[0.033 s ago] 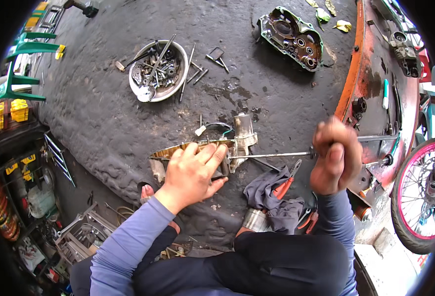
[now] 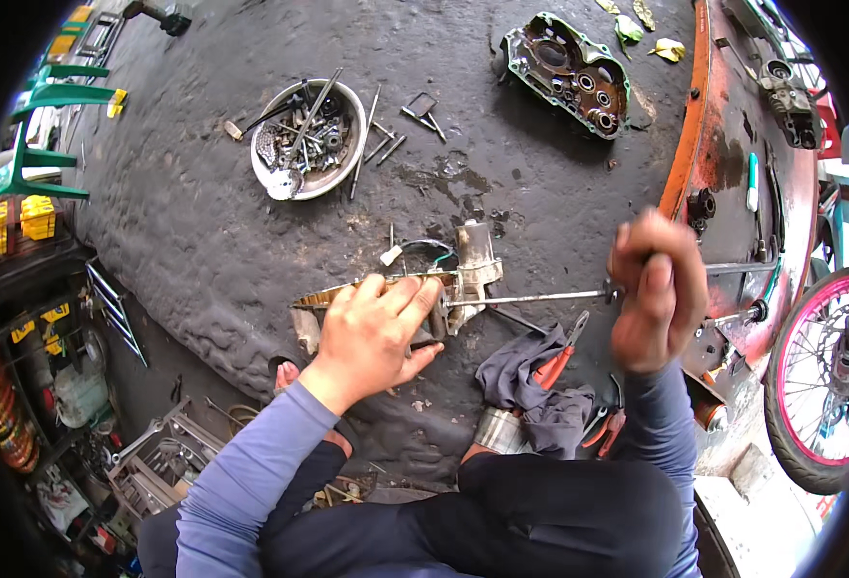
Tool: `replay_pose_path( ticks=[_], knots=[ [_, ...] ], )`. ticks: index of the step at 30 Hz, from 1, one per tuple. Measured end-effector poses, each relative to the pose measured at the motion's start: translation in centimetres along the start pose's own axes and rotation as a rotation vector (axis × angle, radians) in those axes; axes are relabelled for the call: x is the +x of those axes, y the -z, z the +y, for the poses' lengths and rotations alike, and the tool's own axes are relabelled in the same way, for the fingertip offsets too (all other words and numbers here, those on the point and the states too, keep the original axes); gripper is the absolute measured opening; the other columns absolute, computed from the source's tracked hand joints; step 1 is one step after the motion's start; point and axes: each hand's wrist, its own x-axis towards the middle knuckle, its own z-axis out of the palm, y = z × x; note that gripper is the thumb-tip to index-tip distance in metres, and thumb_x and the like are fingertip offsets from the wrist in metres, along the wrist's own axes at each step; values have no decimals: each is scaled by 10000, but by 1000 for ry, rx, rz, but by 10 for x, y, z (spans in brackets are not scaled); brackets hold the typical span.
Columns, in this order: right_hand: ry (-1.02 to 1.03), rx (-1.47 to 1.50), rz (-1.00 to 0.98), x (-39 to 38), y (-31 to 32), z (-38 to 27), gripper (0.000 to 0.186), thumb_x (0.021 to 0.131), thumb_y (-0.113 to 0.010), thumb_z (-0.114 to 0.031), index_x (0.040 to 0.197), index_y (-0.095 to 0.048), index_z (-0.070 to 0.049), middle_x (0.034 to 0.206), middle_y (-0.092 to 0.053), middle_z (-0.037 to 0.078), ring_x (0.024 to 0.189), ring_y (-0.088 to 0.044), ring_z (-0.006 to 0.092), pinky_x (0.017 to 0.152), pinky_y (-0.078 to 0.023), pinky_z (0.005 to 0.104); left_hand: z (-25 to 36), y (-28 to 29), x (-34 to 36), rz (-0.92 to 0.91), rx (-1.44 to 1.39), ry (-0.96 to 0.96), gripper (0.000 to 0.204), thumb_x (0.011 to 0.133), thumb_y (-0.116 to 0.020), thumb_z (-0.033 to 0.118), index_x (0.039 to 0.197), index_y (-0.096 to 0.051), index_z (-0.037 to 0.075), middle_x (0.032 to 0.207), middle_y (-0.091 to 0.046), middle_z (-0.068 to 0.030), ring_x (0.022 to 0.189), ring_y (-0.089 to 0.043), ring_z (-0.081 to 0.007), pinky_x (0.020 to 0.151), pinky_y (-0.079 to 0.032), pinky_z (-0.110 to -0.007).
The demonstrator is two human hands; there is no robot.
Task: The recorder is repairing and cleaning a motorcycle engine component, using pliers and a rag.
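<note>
My left hand lies spread over an engine casing half standing on edge, its fingers apart and pressing on it. A silver cylindrical part, seemingly a starter motor, is attached at the casing's right end, with a green wire and white connector beside it. From that end a long-shafted T-handle wrench runs right to my right hand. That hand is curled in a fist around its end; motion blurs the fingers and the handle is mostly hidden. Below the shaft lie a grey rag and red-handled pliers.
A bowl of gears and bolts stands beyond my left hand, loose bolts beside it. Another casing half lies far right. An orange-edged metal panel and a pink-rimmed wheel border the right; a tool tray sits lower left.
My right hand has shifted slightly upward, and the wrench's right end has risen a little with it. My left hand stays on the casing.
</note>
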Motion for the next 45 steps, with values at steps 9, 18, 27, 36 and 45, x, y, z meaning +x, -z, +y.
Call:
replay_pose_path(
  ticks=[9, 18, 27, 36, 45],
  knots=[
    [-241, -51, -176, 25, -13, 10, 394, 1096, -456, -425, 995, -520, -49, 751, -361, -54, 628, -302, 17, 521, -222, 199, -6, 0, 8, 51, -26, -33, 764, 621, -864, 419, 1287, -662, 101, 1097, -691, -39, 867, -619, -235, 728, -485, -381],
    [-42, -191, -60, 12, -14, 7, 506, 1093, -421, -424, 864, -535, 13, 701, -436, 43, 591, -404, 101, 522, -314, 289, -8, -1, 8, 54, -39, -21, 738, 607, -868, 414, 1252, -687, 104, 1061, -701, -44, 832, -619, -238, 717, -476, -373],
    [-235, 11, -56, 25, -18, 16, 470, 1088, -425, -495, 940, -479, -51, 745, -351, -36, 618, -283, 26, 507, -201, 205, -7, 0, 12, 44, -35, -24, 732, 609, -873, 413, 1244, -691, 96, 1073, -705, -50, 821, -618, -239, 717, -474, -369],
    [-160, 90, -15, 15, -16, 12, 397, 1085, -482, -393, 940, -523, -26, 723, -404, -35, 632, -339, 43, 537, -271, 220, -5, 1, 13, 35, -47, -24, 723, 611, -873, 406, 1237, -692, 92, 1068, -707, -46, 821, -617, -235, 724, -470, -369],
    [-347, 215, -1, 25, -5, 7, 471, 1070, -476, -479, 978, -516, -19, 772, -403, -19, 643, -330, 34, 527, -242, 198, -6, 0, 10, 24, -34, -1, 714, 606, -877, 396, 1228, -693, 98, 1058, -704, -49, 830, -611, -255, 747, -472, -378]
  ],
)
